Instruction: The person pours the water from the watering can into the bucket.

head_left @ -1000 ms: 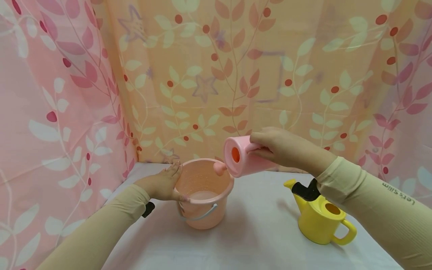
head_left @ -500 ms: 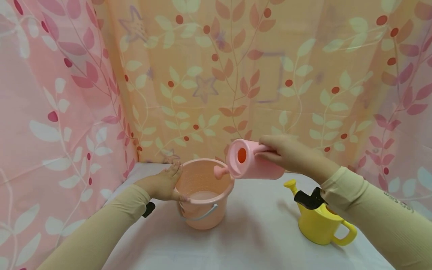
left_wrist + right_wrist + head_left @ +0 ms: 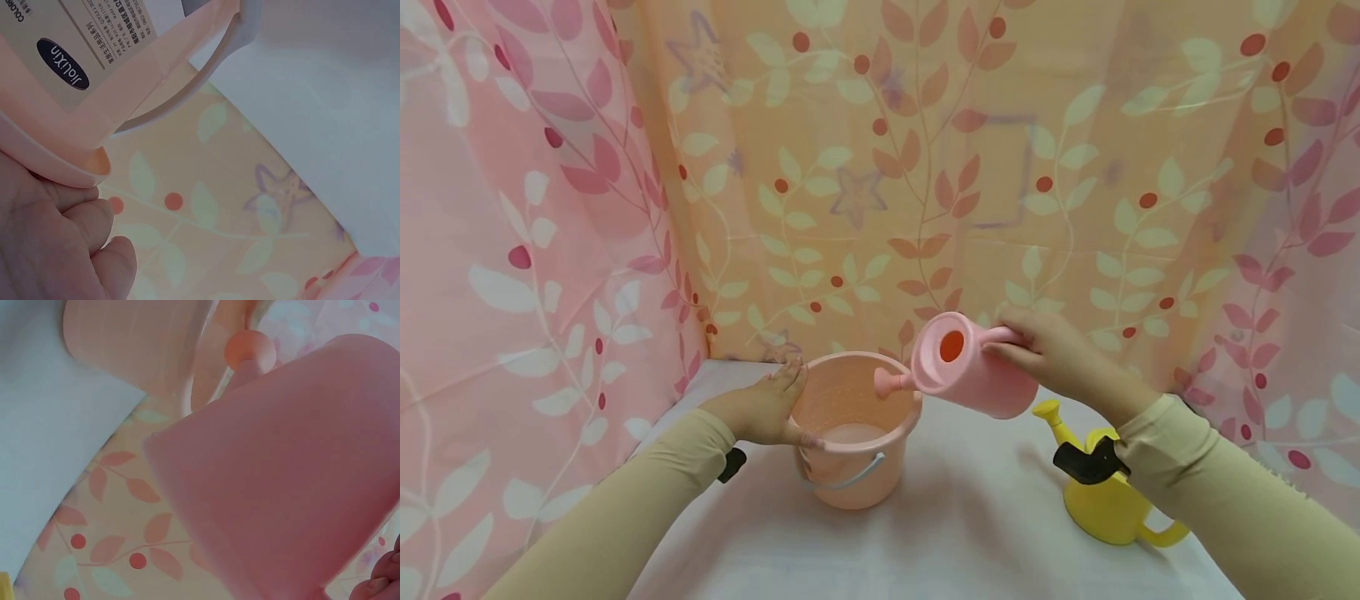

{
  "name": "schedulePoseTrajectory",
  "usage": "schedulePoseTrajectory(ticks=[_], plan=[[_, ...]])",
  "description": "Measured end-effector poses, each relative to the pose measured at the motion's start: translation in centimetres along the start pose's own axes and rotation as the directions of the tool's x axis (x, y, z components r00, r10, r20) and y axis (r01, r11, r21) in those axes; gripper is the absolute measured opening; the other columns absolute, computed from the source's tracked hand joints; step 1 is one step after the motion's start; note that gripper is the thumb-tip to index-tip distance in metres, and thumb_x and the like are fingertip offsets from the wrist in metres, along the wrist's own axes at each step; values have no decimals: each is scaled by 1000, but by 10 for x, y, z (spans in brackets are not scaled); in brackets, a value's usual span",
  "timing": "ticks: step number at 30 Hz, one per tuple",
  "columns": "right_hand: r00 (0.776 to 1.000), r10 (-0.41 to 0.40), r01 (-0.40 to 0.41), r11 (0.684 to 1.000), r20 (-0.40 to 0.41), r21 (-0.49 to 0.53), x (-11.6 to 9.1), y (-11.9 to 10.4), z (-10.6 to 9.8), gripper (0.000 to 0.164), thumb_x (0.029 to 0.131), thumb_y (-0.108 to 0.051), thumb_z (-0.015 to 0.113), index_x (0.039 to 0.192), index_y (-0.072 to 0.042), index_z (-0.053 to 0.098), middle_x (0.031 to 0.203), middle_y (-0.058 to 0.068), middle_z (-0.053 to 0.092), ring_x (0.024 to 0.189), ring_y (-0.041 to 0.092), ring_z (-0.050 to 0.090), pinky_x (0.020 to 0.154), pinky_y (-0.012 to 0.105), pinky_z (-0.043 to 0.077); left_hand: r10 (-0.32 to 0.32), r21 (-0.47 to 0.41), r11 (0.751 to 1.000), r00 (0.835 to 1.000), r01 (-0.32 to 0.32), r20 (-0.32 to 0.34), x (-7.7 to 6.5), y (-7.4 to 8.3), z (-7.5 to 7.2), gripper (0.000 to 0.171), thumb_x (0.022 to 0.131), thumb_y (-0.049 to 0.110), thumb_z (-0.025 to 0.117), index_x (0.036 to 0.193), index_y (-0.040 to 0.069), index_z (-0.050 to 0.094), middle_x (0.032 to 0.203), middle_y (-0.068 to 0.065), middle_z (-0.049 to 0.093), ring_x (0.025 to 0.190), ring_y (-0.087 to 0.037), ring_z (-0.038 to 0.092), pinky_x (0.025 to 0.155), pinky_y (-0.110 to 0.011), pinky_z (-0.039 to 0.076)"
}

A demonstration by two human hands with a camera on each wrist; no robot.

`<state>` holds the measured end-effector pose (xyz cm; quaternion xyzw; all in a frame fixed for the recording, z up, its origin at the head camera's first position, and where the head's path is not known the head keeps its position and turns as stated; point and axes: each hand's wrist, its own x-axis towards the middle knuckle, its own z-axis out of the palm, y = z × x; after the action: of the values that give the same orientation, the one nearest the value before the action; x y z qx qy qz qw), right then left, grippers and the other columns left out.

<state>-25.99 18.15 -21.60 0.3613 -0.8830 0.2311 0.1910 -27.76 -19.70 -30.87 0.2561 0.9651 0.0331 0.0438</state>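
A peach bucket [image 3: 857, 479] with a pale bail handle stands upright on the white surface. My left hand [image 3: 760, 410] holds its rim at the left, thumb along the near edge; in the left wrist view, fingers of the left hand [image 3: 75, 244] curl against the rim below a printed label [image 3: 69, 56]. My right hand [image 3: 1060, 354] grips the handle of a pink watering can [image 3: 981, 375], holding it in the air, tilted to the left. Its rose [image 3: 887, 382] sits over the bucket's opening at the right rim. Whether water flows is too faint to tell.
A yellow watering can [image 3: 1101, 508] stands at the right, partly hidden by my right wrist and its black strap. The white tabletop [image 3: 970, 533] meets a leaf-patterned curtain [image 3: 850, 275] at the back, with pink curtains at both sides.
My right hand has moved slightly right and down, and the pink watering can has turned back toward upright, its base lower. My left hand and the bucket stay in place.
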Motion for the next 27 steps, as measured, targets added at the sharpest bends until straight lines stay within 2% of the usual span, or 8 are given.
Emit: schedulePoseTrajectory(ticks=[5, 13, 21, 27], plan=[[997, 74, -74, 996, 1, 43, -5, 1, 2, 13, 84, -22, 66, 79, -15, 57, 71, -4, 55, 69, 15, 51, 59, 26, 46, -3, -2, 1000, 1000, 3, 4, 0, 0, 0, 118, 71, 73, 53, 141, -13, 12, 148, -29, 5, 137, -38, 4, 108, -52, 15], [984, 177, -174, 979, -16, 101, -15, 9, 9, 18, 86, -28, 63, 80, -13, 56, 64, -1, 48, 67, 18, 46, 55, 25, 42, -5, -5, 1000, 1000, 5, 9, 0, 1, -1, 117, 71, 73, 53, 141, -13, 12, 148, -29, 5, 137, -38, 5, 108, -52, 15], [959, 285, -278, 939, -4, 200, -27, 18, 12, 22, 87, -34, 60, 91, -13, 58, 73, 4, 56, 75, 23, 50, 58, 28, 48, 1, -9, 1000, 1000, 0, 11, 0, 2, -2, 117, 72, 73, 53, 141, -13, 12, 148, -29, 5, 137, -37, 5, 108, -52, 15], [949, 313, -295, 912, -21, 285, -36, 25, 14, 23, 90, -32, 57, 95, -10, 59, 78, 7, 59, 77, 23, 55, 63, 28, 53, -3, -13, 1000, 1000, 3, 12, 0, 0, -1, 118, 72, 73, 53, 141, -12, 11, 148, -29, 3, 138, -37, 4, 108, -52, 14]])
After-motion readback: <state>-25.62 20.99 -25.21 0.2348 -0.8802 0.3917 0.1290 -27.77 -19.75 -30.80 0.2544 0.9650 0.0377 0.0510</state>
